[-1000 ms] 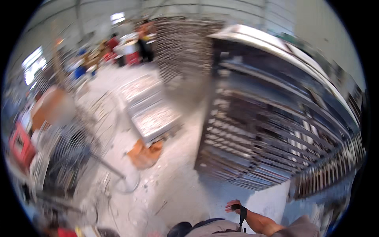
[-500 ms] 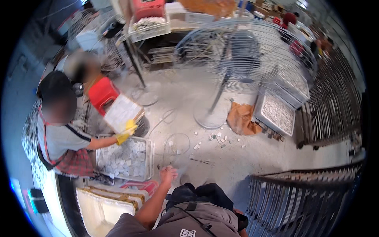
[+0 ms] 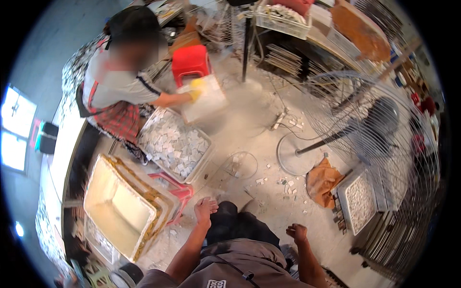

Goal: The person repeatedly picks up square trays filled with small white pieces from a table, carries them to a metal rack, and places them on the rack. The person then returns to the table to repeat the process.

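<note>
My left hand (image 3: 206,210) is held out low in front of me, beside my dark trousers, its fingers stretched and nothing in it. Closest to it stand a pink-red plastic stool (image 3: 184,193) and a white crate (image 3: 204,161) heaped with small pale tile pieces (image 3: 175,141). On my other side, my right hand (image 3: 298,232) hangs over the floor with its fingers curled in; I see nothing in it. Beyond the crate, a person (image 3: 120,86) in yellow gloves (image 3: 196,90) holds a pale flat board (image 3: 206,101) tilted over the crate's far side.
Nested foam boxes (image 3: 152,211) stand at the left. A red stool (image 3: 190,60) is behind the board. To the right are a large standing fan (image 3: 312,144), a brown cloth (image 3: 324,182) and a tray of small pieces (image 3: 342,197). Tile scraps and a cable loop lie on the floor.
My view has turned left, so the person, crate and fan sit farther right. My right hand has come into view. The foam boxes and crate appear closer. The board is lower over the crate.
</note>
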### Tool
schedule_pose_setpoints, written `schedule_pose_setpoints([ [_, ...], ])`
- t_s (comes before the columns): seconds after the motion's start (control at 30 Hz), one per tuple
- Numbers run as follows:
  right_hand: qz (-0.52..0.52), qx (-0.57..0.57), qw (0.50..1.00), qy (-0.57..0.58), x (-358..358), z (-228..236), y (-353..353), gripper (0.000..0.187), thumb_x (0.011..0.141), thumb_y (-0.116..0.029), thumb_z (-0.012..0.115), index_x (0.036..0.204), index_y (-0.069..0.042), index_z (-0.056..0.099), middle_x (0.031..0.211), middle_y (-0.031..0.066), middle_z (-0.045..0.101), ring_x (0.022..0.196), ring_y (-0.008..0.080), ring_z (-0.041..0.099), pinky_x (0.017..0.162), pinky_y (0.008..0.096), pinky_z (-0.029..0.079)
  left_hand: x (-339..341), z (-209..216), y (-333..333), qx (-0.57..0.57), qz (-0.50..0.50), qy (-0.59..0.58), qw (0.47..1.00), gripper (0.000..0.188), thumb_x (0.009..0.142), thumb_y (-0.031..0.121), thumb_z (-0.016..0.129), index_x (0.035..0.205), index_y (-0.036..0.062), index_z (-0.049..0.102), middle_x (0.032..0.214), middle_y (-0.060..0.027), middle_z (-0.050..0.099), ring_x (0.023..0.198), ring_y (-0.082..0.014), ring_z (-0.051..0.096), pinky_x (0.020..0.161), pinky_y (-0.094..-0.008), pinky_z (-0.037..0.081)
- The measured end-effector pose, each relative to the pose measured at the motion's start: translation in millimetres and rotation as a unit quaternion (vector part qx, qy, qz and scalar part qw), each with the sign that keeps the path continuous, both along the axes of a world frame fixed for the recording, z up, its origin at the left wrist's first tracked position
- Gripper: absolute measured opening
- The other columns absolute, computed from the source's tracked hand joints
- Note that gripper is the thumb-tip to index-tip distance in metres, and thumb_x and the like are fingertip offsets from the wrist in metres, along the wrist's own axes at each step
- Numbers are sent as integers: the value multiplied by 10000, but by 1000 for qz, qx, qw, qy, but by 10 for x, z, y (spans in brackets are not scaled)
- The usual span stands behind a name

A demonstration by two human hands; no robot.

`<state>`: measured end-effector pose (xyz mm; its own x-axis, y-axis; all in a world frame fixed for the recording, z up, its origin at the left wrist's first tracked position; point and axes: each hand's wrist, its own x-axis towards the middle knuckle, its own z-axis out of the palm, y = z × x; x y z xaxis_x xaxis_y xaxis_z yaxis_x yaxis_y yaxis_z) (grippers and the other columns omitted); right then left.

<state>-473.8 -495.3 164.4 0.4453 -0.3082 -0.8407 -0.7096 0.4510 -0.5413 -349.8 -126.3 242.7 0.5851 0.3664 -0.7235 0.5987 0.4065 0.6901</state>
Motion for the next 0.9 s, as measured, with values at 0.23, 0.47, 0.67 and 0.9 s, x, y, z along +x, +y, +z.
schedule_pose_setpoints([
  [0.23, 115, 1, 993, -20, 1348, -6, 159, 218, 756, -93, 458, 921, 50, 457, 790, 174, 543, 661, 272, 572, 593, 365, 500, -30, -71, 25, -29, 69, -7, 997, 210, 779, 196, 455, 844, 1, 500, 718, -126, 575, 504, -176, 542, 431, -245, 431],
  [0.47, 165, 1, 986, -34, 2103, 23, 509, 231, 770, -108, 463, 931, 58, 454, 793, 182, 544, 659, 284, 572, 593, 375, 502, 602, -218, 181, -68, 67, -7, 995, 243, 789, 194, 447, 919, -3, 500, 732, -116, 580, 515, -164, 545, 445, -242, 430],
  [0.67, 213, -62, 974, -43, 2651, 131, 877, 239, 767, -107, 456, 936, 61, 468, 797, 174, 549, 645, 255, 572, 577, 330, 496, 1153, -214, 350, -65, 9, 0, 998, 239, 799, 194, 437, 928, 3, 499, 727, -103, 582, 511, -151, 547, 434, -227, 425],
  [0.9, 408, -269, 844, -221, 3499, 79, 1459, 221, 717, -138, 523, 832, 48, 548, 695, 119, 560, 626, 179, 551, 568, 267, 452, 1401, -264, 556, -84, 78, 22, 993, 223, 798, 179, 446, 935, 9, 488, 721, -114, 578, 490, -152, 544, 419, -227, 423],
])
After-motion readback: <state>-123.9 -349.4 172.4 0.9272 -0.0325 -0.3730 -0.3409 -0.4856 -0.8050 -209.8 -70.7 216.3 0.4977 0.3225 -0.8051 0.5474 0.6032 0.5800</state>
